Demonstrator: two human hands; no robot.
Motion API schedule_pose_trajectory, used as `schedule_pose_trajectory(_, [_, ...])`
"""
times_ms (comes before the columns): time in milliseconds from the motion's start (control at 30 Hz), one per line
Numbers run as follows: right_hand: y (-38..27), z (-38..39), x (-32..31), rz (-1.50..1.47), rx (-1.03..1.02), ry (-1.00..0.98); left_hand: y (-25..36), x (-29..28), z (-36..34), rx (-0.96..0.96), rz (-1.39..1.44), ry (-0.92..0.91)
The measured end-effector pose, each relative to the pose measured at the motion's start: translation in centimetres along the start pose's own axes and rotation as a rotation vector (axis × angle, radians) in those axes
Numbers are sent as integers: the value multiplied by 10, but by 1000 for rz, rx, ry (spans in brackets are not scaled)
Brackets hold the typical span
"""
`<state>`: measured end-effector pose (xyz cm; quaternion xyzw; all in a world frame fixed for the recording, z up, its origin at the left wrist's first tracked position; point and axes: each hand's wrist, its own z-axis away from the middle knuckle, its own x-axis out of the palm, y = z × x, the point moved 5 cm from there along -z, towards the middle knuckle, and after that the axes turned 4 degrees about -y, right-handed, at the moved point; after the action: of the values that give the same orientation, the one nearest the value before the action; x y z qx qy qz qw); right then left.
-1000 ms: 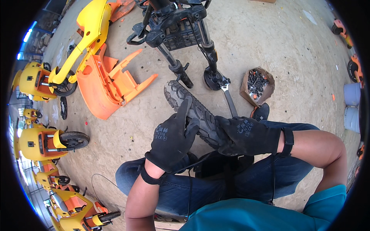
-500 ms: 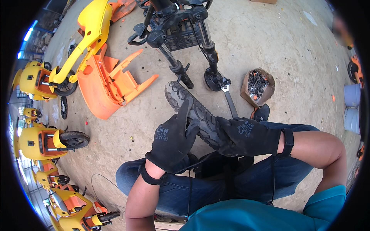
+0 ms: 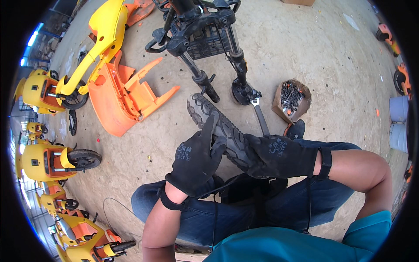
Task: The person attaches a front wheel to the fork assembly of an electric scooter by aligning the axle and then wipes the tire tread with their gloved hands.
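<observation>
A wheel with a black knobbly tyre (image 3: 231,137) stands tilted before me, its tread facing up. On its left side my left hand (image 3: 194,159), in a black glove, is closed round the tyre with the forefinger stretched along the tread. My right hand (image 3: 281,155), gloved alike, grips the tyre's near end. Just beyond is a black front fork (image 3: 198,76) of a scooter. At the foot of its right leg sits a round black hub part (image 3: 240,92). An adjustable wrench (image 3: 261,118) rests with its jaws there, its handle running down behind my right hand.
A cardboard box (image 3: 277,102) of small screws and fittings stands right of the wrench, near my shoe (image 3: 296,129). Orange body panels (image 3: 115,102) and a yellow panel (image 3: 107,30) lie at left. Yellow scooters (image 3: 41,161) line the left edge; white buckets (image 3: 398,136) stand far right.
</observation>
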<state>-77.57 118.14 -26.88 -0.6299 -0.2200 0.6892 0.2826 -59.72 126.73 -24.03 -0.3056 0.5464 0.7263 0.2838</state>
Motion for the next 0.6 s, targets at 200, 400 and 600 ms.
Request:
schedule_pose_trajectory(200, [-4, 0, -5, -14, -18, 24, -2, 2, 0, 4, -4, 3])
schedule_pose_trajectory(400, [-2, 0, -4, -7, 7, -2, -1, 2, 0, -14, -3, -14])
schedule_pose_trajectory(600, [-2, 1, -3, 28, -7, -9, -2, 2, 0, -26, -15, -22])
